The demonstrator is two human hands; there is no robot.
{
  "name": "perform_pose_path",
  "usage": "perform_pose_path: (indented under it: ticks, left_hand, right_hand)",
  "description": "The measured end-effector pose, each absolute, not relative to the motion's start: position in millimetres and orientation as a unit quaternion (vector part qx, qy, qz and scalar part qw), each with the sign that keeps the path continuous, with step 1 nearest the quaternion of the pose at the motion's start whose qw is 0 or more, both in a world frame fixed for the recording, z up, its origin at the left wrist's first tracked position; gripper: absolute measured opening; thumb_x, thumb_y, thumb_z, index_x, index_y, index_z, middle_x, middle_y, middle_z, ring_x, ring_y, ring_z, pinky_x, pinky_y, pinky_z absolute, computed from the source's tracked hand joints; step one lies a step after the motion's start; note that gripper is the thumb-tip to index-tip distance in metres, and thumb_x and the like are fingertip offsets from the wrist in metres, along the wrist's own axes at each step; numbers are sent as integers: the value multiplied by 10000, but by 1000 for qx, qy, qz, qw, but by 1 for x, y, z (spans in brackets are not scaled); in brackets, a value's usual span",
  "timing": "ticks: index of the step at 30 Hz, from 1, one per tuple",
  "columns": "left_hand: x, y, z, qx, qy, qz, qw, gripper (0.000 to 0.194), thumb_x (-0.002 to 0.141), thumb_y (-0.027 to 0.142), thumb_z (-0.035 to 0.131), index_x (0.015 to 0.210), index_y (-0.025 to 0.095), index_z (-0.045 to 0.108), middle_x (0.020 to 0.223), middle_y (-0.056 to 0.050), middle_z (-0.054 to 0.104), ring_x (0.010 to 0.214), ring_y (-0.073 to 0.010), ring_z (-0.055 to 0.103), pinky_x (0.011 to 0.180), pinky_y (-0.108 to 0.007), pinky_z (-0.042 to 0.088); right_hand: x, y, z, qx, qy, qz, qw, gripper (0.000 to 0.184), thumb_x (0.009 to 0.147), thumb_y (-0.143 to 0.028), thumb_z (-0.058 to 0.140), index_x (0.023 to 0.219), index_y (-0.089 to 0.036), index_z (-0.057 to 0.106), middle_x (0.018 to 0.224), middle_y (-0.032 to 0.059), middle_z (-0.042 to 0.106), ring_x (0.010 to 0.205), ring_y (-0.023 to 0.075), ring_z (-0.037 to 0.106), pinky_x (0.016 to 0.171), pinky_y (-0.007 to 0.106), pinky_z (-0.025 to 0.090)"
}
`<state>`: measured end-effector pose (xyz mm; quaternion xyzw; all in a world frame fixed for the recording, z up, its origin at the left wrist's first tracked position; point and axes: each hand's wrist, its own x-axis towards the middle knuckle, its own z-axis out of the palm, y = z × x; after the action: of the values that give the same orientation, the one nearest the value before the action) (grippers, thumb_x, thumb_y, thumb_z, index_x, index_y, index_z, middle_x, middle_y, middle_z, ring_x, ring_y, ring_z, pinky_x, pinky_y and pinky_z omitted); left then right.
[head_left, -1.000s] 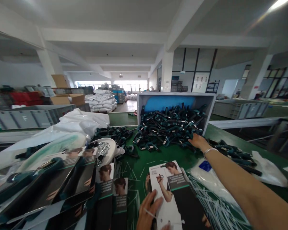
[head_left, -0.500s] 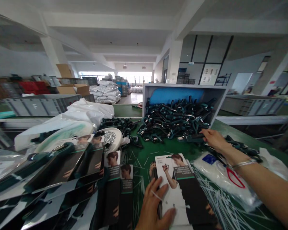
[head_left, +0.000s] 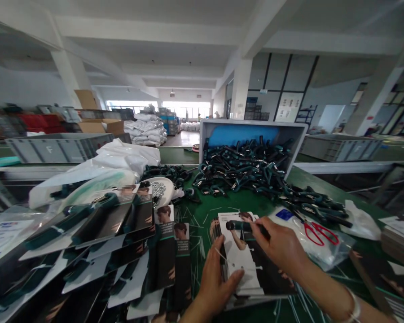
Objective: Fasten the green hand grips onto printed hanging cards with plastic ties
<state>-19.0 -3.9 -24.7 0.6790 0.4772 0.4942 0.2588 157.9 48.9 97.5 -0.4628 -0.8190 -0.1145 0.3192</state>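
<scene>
My right hand (head_left: 278,246) is closed on a dark teal hand gripper (head_left: 239,225) and holds it over a printed packaging card (head_left: 239,262) on the green table. My left hand (head_left: 216,282) rests on the left side of that card, thumb on its face, with a thin white tie under the fingers. Behind the card, a tipped grey crate (head_left: 252,130) spills a heap of the same hand grippers (head_left: 245,170) onto the table.
A fanned stack of finished cards with grippers (head_left: 97,237) fills the left. White plastic bags (head_left: 111,166) lie behind it. Red-handled scissors (head_left: 318,233) rest on a clear bag at the right. White ties (head_left: 309,305) are scattered on the green table (head_left: 202,215).
My right hand drew back from the heap at the crate with one hand gripper and brought it over the card. My left hand stayed on the card.
</scene>
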Motion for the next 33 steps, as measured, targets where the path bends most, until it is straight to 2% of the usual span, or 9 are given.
perform_pose_path:
  ticks: [3, 6, 10, 14, 16, 19, 24, 30, 33]
  left_hand:
    - [-18, -4, -23, 631, 444, 550, 320, 658, 816, 420, 486, 1376, 188, 232, 1439, -109, 259, 1321, -242, 224, 1083, -417, 202]
    - [-17, -3, -20, 573, 429, 586, 379, 524, 861, 440, 385, 1323, 196, 355, 1410, -92, 328, 1303, -227, 273, 1081, -390, 211]
    - [-20, 0, -11, 532, 448, 588, 412, 468, 818, 437, 482, 1229, 212, 468, 1272, -87, 505, 1179, -233, 448, 1012, -388, 324]
    - [-29, 21, 16, 542, 514, 589, 309, 395, 807, 412, 491, 1139, 204, 537, 1207, -80, 554, 1138, -207, 482, 985, -353, 345]
    - [-29, 38, 38, 608, 572, 495, 238, 333, 780, 409, 515, 1031, 212, 610, 1151, -75, 592, 1103, -212, 504, 968, -345, 353]
    - [-18, 64, 67, 669, 654, 310, 172, 321, 727, 425, 560, 983, 253, 650, 1094, -82, 631, 1014, -267, 560, 860, -392, 413]
    - [10, 84, 76, 697, 641, 278, 162, 151, 708, 360, 593, 759, 278, 708, 813, -46, 710, 807, -266, 632, 736, -388, 442]
    - [11, 73, 63, 761, 541, 326, 149, 104, 735, 268, 598, 775, 284, 693, 892, 37, 701, 881, -164, 603, 824, -295, 404]
    - [6, 65, 59, 788, 493, 348, 124, 114, 740, 215, 595, 784, 274, 682, 849, 40, 700, 869, -162, 600, 886, -330, 352]
  right_hand:
    - [146, 9, 81, -436, -845, -97, 294, 252, 874, -345, 385, 773, -197, 563, 544, 5, 617, 463, 137, 593, 447, 222, 391]
    - [142, -18, 67, -412, -849, -80, 322, 234, 880, -268, 356, 833, -190, 572, 642, 26, 657, 545, 133, 626, 518, 216, 448]
    - [163, -14, 76, -453, -825, -32, 338, 223, 852, -262, 387, 910, -195, 592, 762, 38, 678, 629, 141, 636, 583, 234, 479]
    - [187, 17, 93, -501, -831, 28, 240, 255, 788, -285, 470, 976, -226, 632, 814, 33, 660, 702, 169, 619, 638, 283, 484]
    - [187, 28, 91, -470, -857, 53, 204, 280, 776, -266, 503, 1021, -241, 636, 890, 44, 647, 803, 181, 606, 716, 299, 473]
    - [176, 36, 76, -445, -873, 55, 191, 213, 797, -230, 498, 915, -239, 675, 886, 51, 634, 833, 186, 584, 742, 306, 451]
    - [167, 37, 56, -443, -853, 108, 256, 184, 828, -237, 489, 807, -227, 671, 813, 40, 617, 785, 177, 574, 712, 306, 446]
    - [169, 41, 50, -450, -789, 204, 364, 200, 823, -323, 509, 779, -212, 669, 755, 26, 607, 747, 167, 573, 686, 289, 440]
    - [166, 45, 47, -467, -761, 227, 389, 220, 803, -348, 523, 712, -198, 655, 697, 13, 596, 683, 162, 566, 627, 275, 433]
